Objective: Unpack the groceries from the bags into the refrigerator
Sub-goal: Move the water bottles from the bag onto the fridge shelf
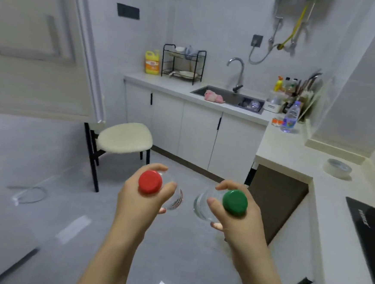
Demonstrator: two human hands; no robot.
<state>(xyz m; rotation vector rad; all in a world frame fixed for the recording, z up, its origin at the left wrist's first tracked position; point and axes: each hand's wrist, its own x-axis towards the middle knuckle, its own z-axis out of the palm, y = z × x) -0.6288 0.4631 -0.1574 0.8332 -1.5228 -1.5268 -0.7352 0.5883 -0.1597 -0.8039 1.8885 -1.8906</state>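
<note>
Left hand (138, 202) grips red-capped bottle (150, 182), right hand (240, 223) grips green-capped bottle (235, 201)

Two clear plastic bottles, both capped and seen from the cap end. Red-capped bottle (150, 182) gripped in the left hand (135, 205), cap nearest the camera, transparent body slanting away toward 4 o'clock. Green-capped bottle (235, 201) gripped in the right hand (241, 224), at 3 o'clock of the red one, body slanting toward 9 o'clock. Lower ends near each other, not touching.
</note>
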